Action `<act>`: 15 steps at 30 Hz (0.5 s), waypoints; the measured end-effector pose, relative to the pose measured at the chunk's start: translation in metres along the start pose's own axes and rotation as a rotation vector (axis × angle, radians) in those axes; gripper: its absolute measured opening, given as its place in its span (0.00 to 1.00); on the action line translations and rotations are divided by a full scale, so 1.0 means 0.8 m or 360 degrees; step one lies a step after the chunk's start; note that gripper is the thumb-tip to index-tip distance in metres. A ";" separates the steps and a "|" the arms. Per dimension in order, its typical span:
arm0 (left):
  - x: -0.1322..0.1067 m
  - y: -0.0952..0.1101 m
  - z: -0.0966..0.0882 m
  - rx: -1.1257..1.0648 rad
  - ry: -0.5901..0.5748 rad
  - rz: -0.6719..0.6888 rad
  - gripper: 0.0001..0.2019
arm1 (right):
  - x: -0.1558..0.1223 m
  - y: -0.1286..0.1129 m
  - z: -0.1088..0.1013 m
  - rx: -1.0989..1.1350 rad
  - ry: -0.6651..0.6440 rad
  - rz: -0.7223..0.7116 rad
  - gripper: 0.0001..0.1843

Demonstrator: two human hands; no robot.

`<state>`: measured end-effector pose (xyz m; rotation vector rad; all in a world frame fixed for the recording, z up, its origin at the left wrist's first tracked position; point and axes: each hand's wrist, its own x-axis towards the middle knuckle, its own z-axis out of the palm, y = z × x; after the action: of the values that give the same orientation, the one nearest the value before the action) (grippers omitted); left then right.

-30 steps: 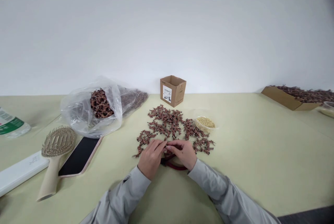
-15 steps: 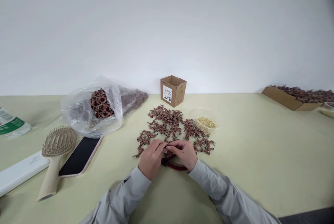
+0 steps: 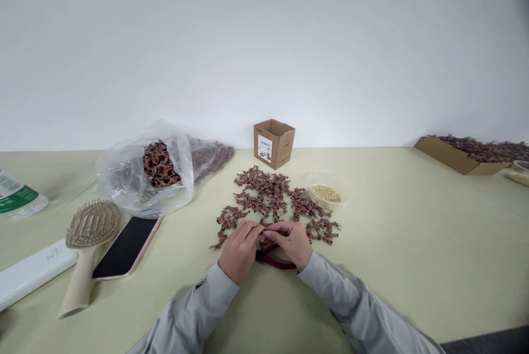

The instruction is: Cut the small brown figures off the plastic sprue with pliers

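Note:
My left hand (image 3: 241, 250) and my right hand (image 3: 291, 241) meet at the near edge of a spread of small brown animal-shaped figures (image 3: 266, 189). Both hands are closed in a pinch, fingertips together. Whatever lies between the fingertips is small and mostly hidden by them. Below my hands, a tool with dark red handles (image 3: 278, 263), seemingly pliers, rests on the table and is partly covered. Just beyond my right hand stands a clear round tub of small gold-coloured pieces (image 3: 325, 194).
An open cardboard box (image 3: 273, 145) stands by the wall. To the left lie a plastic bag (image 3: 124, 178) of brown figures, a phone (image 3: 127, 248), a hairbrush (image 3: 91, 227), a white case (image 3: 39, 271) and a bottle (image 3: 20, 197). A cardboard tray (image 3: 446, 154) of brown pieces sits far right.

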<state>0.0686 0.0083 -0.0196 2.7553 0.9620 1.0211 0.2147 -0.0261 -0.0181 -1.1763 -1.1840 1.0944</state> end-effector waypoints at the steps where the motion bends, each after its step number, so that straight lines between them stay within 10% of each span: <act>1: 0.000 0.000 0.000 -0.0018 -0.0001 -0.0009 0.08 | 0.000 0.001 0.000 -0.0028 0.0005 -0.0017 0.12; 15: 0.009 0.006 -0.007 -0.0559 -0.0013 -0.0379 0.05 | -0.004 -0.009 -0.004 -0.0653 0.0070 -0.0526 0.10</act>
<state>0.0718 0.0079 -0.0099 2.2990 0.9728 1.0243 0.2175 -0.0302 -0.0116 -1.2445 -1.5509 0.5883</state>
